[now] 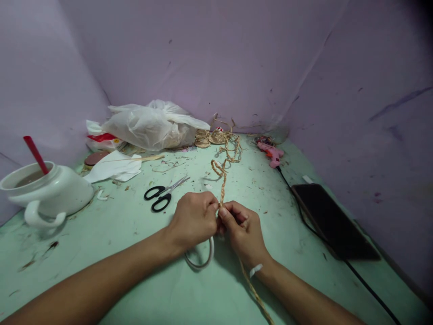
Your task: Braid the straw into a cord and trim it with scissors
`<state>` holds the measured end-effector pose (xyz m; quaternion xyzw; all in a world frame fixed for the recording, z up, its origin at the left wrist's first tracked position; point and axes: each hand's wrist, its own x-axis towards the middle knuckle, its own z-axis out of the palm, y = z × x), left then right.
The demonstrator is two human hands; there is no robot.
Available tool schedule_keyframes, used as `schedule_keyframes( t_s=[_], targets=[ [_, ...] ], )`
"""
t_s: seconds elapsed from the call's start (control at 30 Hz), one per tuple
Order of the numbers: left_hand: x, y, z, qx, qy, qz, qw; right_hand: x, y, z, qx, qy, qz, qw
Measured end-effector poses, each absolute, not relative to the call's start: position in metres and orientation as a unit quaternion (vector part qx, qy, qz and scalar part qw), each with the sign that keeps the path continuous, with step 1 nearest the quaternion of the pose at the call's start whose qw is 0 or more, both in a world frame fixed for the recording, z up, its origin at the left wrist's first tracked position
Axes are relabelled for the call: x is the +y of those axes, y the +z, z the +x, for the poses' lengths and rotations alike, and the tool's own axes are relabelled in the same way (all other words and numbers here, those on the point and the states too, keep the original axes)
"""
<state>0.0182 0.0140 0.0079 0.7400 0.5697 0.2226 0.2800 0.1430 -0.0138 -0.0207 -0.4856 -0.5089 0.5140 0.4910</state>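
Note:
A tan braided fibre cord (223,187) runs from between my hands away across the table toward the wall. My right hand (244,230) pinches its near end between thumb and forefinger. Pressed close beside it, my left hand (194,220) is closed with its fingertips at the same end; the exact grip is partly hidden. Below my left hand a pale grey loop (200,267) shows, its upper part covered by the hand. A loose tan strand (252,286) trails from under my right hand toward the front edge.
Black-handled scissors (164,194) lie left of my hands. At far left stands a white mug (64,187) with a red stick in it. A plastic bag (152,126) and coiled woven pieces (216,136) sit by the wall. Right: pink glue gun (270,153), black tablet (333,221), black cable (302,214).

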Motion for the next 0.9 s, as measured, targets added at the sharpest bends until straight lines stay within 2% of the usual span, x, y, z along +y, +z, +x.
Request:
schedule_keyframes(
  t_s=[0.13, 0.33, 0.6, 0.9],
  targets=[
    [0.026, 0.018, 0.008, 0.517, 0.163, 0.761, 0.356, -0.010, -0.024, 0.143, -0.446, 0.568, -0.481, 0.497],
    [0.023, 0.032, 0.005, 0.538, 0.132, 0.788, 0.270, -0.004, -0.024, 0.145, -0.373, 0.598, -0.495, 0.508],
    [0.018, 0.026, 0.009, 0.555, 0.156, 0.775, 0.258, -0.005, -0.026, 0.146, -0.304, 0.663, -0.446, 0.518],
    [0.021, 0.024, -0.001, 0.507, 0.139, 0.832, 0.177, -0.008, -0.026, 0.144, -0.324, 0.658, -0.454, 0.505]
  ],
)
